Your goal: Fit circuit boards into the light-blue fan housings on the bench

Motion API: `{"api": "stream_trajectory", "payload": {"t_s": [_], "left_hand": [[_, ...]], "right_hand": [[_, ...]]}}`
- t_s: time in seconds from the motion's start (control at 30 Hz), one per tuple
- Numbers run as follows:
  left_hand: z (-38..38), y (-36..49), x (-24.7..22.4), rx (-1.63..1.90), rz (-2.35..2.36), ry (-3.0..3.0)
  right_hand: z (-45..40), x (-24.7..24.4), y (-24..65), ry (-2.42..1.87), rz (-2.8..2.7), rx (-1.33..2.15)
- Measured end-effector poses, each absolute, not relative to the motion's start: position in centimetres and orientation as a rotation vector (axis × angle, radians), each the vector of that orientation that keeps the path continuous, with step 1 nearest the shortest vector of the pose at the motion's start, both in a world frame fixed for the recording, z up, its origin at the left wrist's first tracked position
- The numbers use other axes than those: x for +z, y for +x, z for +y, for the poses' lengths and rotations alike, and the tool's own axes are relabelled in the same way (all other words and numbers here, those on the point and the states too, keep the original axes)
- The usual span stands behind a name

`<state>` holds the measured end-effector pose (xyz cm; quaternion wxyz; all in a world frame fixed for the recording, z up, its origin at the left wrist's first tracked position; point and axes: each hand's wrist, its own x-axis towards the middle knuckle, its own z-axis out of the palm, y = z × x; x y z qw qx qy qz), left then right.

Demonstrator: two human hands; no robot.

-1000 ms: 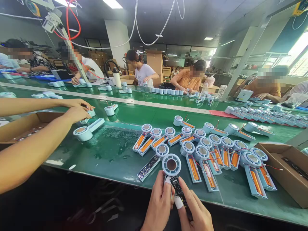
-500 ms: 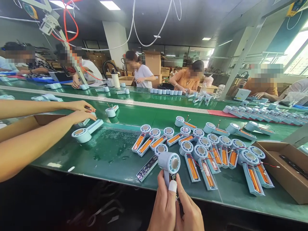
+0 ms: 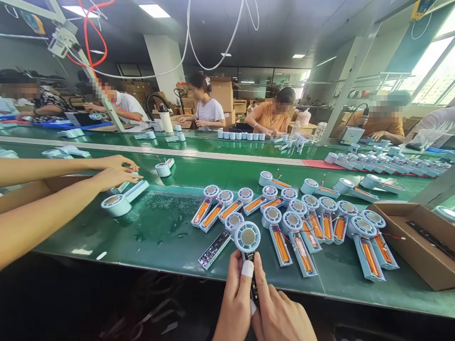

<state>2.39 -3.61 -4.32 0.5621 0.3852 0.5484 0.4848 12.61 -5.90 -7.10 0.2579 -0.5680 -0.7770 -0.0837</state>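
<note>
At the green bench, the left hand and right hand are gripping a pale-blue, round-headed plastic unit with a black circuit board, its long axis pointing away between them.

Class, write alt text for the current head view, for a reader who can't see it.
Left hand and right hand hold a pale-blue, round-headed device with a dark circuit board along its handle. Similar devices, many showing orange strips, lie on a green bench; people work beyond.
</note>
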Motion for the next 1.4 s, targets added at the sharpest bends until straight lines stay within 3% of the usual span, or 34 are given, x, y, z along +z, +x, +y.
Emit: {"api": "stream_trajectory", "payload": {"t_s": [0.23,0.33,0.5,0.63,0.9,1.4], "left_hand": [[-2.3,1.2,-2.8,0.952,1.012,0.982],[-1.8,-0.5,-2.3,0.938,1.246,1.369],[-0.1,-4.7,-4.2,1.466,1.739,2.059],[0.2,-5.9,-7.1,1.311,1.718,2.370],[-0.7,-3.8,-10.6,1.467,1.710,2.412],[-0.7,-4.1,-9.9,1.397,1.693,2.430]], "right_hand": [[-5.2,-7.7,11.8,-1.481,-1.873,-0.063],[-4.5,-7.7,12.8,-1.520,-1.881,-0.102],[-2.5,-7.3,14.2,-1.515,-1.988,-0.345],[-1.6,-7.8,13.9,-1.506,-1.946,-0.504],[-1.6,-9.7,14.3,-1.385,-1.876,-0.411],[-1.7,-9.6,14.4,-1.402,-1.911,-0.451]]}}
